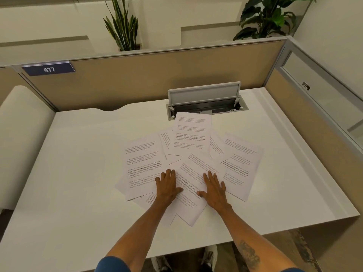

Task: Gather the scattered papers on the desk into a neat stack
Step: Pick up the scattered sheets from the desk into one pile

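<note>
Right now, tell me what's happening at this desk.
A person stands at the white desk with both bare hands pressed flat on a fanned-out spread of white printed paper sheets. The left hand and right hand both rest palm-down on the nearest tilted sheet; neither has a grip on anything. The papers overlap at different angles, not yet stacked. One sheet's far edge reaches the open grey cable hatch.

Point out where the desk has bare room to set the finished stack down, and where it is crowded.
Bare desk runs wide between the leftmost sheet and the desk's left edge, with a narrower strip right of the rightmost sheet and room along the near edge. The middle is crowded: overlapping papers under the left hand and right hand, reaching back to the open cable box.
</note>
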Motion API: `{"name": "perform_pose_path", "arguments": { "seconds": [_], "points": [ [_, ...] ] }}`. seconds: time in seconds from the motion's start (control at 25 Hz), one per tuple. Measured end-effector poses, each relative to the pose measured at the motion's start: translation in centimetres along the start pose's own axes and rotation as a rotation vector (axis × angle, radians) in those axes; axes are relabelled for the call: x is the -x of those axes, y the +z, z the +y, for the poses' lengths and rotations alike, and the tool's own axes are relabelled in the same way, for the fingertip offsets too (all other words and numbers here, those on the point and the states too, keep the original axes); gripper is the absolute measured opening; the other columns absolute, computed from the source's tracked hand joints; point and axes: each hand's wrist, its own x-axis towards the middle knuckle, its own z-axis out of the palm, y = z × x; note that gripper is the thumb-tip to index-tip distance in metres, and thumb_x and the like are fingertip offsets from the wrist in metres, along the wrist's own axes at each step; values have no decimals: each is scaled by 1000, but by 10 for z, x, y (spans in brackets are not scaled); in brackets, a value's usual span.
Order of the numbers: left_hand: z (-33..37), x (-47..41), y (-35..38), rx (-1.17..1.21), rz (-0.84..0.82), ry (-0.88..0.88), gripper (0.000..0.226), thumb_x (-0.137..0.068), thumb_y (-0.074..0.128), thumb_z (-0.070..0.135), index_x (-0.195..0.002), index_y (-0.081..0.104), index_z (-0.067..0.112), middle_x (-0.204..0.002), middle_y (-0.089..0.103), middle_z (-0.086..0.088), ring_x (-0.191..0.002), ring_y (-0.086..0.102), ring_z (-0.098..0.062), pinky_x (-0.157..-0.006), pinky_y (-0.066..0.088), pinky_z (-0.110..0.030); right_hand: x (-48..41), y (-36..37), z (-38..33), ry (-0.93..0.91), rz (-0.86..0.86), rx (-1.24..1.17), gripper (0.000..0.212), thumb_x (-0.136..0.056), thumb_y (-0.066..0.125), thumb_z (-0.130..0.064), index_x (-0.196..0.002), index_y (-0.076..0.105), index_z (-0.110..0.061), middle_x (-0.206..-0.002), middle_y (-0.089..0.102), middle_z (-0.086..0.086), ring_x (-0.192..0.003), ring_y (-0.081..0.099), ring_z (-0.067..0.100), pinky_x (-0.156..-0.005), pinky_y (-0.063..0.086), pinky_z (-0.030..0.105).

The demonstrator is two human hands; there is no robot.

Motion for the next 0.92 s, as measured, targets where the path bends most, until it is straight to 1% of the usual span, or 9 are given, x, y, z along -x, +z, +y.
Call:
{"name": "perform_pose_path", "arguments": {
  "seconds": [0.24, 0.36, 0.44, 0.56, 0.64, 0.68, 0.76, 0.84, 0.92],
  "points": [
    [4, -6, -6, 137, -42, -47, 98, -83, 76, 43, -158, 19, 15, -156, 33, -8, -144, 34, -30, -119, 27, -49, -5, -1, -2, 9, -24, 25, 85, -100, 48, -49, -161, -3, -17, -169, -10, 7, -157, -11, 25, -125, -2, 53],
    [3, -10, -12, 198, -35, -65, 99, -81, 78, 45, -158, 21, 17, -155, 34, -7, -144, 36, -28, -120, 24, -50, -6, -1, -2, 1, -28, 8, 85, -100, 49, -48, -161, -2, -17, -169, -10, 6, -157, -12, 25, -125, -2, 53],
    [1, -12, -13, 316, 3, -97, 90, -82, 76, 47, -154, 31, 17, -151, 40, -6, -141, 41, -27, -119, 28, -49, -7, -1, -2, -1, -30, 8, 85, -99, 50, -47, -161, -2, -17, -169, -10, 6, -157, -12, 25, -125, -2, 53],
    [-3, -17, -17, 660, 1, -131, 61, -83, 78, 42, -130, 59, 8, -132, 58, -12, -124, 59, -29, -106, 49, -44, -9, 0, -1, -3, -31, 12, 84, -100, 49, -48, -161, -1, -18, -169, -11, 6, -156, -12, 25, -125, -2, 53],
    [-6, -17, -20, 811, -36, -115, 46, -84, 78, 37, -113, 66, 3, -117, 69, -14, -105, 68, -29, -94, 56, -41, -9, 1, 0, -6, -28, 13, 84, -100, 48, -48, -161, -1, -18, -169, -11, 6, -156, -12, 25, -124, -2, 54],
    [-7, -16, -23, 847, -51, -110, 41, -87, 76, 34, -111, 65, 2, -115, 70, -15, -100, 70, -29, -92, 57, -40, -9, 1, 0, -10, -29, 12, 83, -100, 48, -48, -161, 0, -19, -169, -11, 6, -156, -12, 25, -124, -2, 54],
    [-9, -14, -27, 889, -72, -92, 34, -93, 69, 26, -116, 62, 1, -119, 70, -17, -101, 70, -30, -93, 58, -42, -9, 0, 1, -19, -39, -5, 84, -100, 49, -47, -161, 0, -19, -169, -10, 6, -157, -12, 24, -124, -3, 54],
    [-12, -14, -33, 947, -87, -47, 36, -94, 66, 17, -125, 61, 1, -124, 69, -17, -108, 70, -33, -98, 58, -47, -9, -5, 2, -30, -9, -69, 85, -99, 51, -47, -161, 2, -19, -170, -5, 4, -157, -9, 22, -125, -3, 52],
    [-16, -16, -42, 1009, -71, -4, 36, -92, 68, 13, -125, 62, 0, -123, 70, -18, -110, 71, -36, -99, 57, -51, -11, -13, 2, -33, 123, -220, 84, -98, 55, -46, -161, 7, -18, -170, 2, 4, -158, -2, 22, -127, 0, 49]
  ]
}}
